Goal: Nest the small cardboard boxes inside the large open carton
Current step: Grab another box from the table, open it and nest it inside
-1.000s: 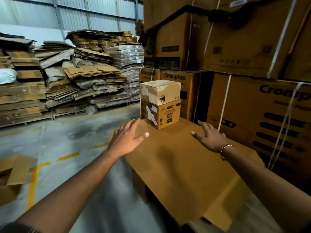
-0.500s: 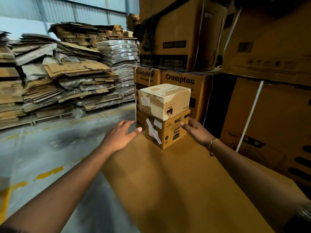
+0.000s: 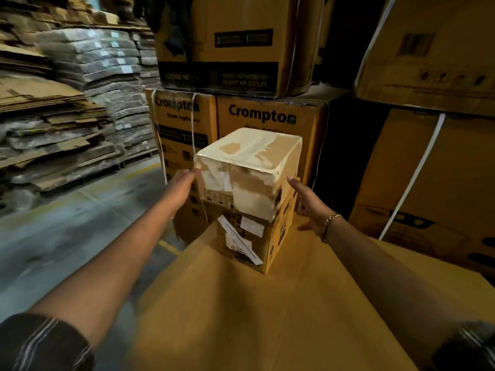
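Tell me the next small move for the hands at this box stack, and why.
Probably press both palms onto the sides of the pale top box and lift it clear. The left hand is at its left face and the right hand beside its right edge, fingers straight, neither gripping yet. It sits atop the brown lower box.

The single head-worn wide-angle camera looks forward and slightly down, close over a flat cardboard surface (image 3: pixel 241 317) filling the lower frame. The stacked small boxes (image 3: pixel 242 199) sit near, at centre, with warehouse floor (image 3: pixel 67 236) left and strapped cartons (image 3: pixel 428 170) right.
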Demonstrator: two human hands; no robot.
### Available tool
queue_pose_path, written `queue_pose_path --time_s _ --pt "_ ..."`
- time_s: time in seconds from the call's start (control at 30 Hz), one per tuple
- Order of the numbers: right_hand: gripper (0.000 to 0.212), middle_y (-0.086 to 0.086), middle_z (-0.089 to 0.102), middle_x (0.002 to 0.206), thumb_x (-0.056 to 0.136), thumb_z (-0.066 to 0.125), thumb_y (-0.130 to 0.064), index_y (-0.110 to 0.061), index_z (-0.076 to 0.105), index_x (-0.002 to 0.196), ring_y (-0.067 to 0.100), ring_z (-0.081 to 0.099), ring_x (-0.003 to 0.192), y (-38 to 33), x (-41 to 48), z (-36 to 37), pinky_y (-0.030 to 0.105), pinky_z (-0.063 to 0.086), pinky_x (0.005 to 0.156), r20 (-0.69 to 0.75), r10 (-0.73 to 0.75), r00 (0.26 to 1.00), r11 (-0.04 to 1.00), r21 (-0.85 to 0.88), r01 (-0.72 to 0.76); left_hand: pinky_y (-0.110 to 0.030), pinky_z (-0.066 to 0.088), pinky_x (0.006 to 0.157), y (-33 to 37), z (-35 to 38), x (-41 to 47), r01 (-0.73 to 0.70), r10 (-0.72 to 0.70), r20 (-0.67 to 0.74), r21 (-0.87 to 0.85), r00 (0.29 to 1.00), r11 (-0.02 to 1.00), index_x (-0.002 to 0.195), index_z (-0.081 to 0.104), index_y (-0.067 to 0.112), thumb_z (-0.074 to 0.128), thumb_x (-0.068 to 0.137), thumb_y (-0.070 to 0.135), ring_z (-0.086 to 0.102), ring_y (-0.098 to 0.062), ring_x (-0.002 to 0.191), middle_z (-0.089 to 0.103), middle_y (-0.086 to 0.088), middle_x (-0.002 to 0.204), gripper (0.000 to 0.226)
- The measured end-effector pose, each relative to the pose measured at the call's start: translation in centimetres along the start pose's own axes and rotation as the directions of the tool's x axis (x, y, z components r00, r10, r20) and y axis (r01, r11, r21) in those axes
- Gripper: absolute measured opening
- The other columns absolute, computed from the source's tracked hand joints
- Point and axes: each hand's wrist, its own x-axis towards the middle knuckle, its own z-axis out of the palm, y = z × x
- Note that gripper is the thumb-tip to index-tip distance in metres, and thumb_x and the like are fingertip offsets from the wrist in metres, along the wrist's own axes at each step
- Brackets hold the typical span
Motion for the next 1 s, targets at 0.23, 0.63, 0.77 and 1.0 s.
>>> queue_pose_path --time_s 0.23,0.63,0.77,1.0 --pt "0.081 0.003 0.012 0.168 0.085 0.048 -0.077 -0.042 0.028 0.154 0.041 0.014 0.151 -2.5 4.3 3.1 0.075 0.016 0.111 -0.075 0.057 0.996 0.992 0.121 -0.047 -0.058 0.021 0.118 0.9 0.5 8.3 0.117 -0.095 0.124 -0.185 0.988 0.976 0.154 0.035 0.033 0.04 0.089 0.078 0.028 -0.033 0.148 0.032 -0.009 0.162 0.08" --pt "0.081 0.003 0.059 0.132 0.068 0.057 -0.083 -0.031 0.06 0.13 0.034 0.051 0.119 -1.8 5.8 3.9 0.07 0.037 0.099 -0.039 0.195 0.98 0.891 0.426 -0.16 -0.058 0.038 0.101 0.0 3.1 11.3 0.23 -0.147 0.299 -0.262 0.943 0.937 0.132 0.054 0.033 0.049 0.084 0.073 0.054 -0.032 0.117 0.065 -0.006 0.123 0.063" --pt "0.08 0.002 0.066 0.124 0.059 0.063 -0.083 -0.033 0.065 0.122 0.03 0.058 0.112 -1.1 3.7 1.3 0.061 0.046 0.092 -0.111 0.169 0.979 0.908 0.405 -0.111 -0.062 0.037 0.104 0.8 4.3 7.7 0.205 -0.107 0.3 -0.319 0.948 0.925 0.12 0.056 0.037 0.052 0.085 0.067 0.057 -0.029 0.11 0.066 -0.003 0.117 0.046" --pt "0.068 0.004 0.073 0.119 0.066 0.064 -0.067 -0.027 0.067 0.121 0.03 0.061 0.116 2.8 -4.0 -5.2 0.059 0.047 0.097 -0.184 0.115 0.976 0.816 0.577 0.013 -0.038 0.046 0.087 3.9 8.6 -1.9 0.053 0.048 0.299 -0.321 0.953 0.946 0.111 0.061 0.037 0.056 0.084 0.067 0.064 -0.018 0.099 0.07 0.001 0.11 0.041"
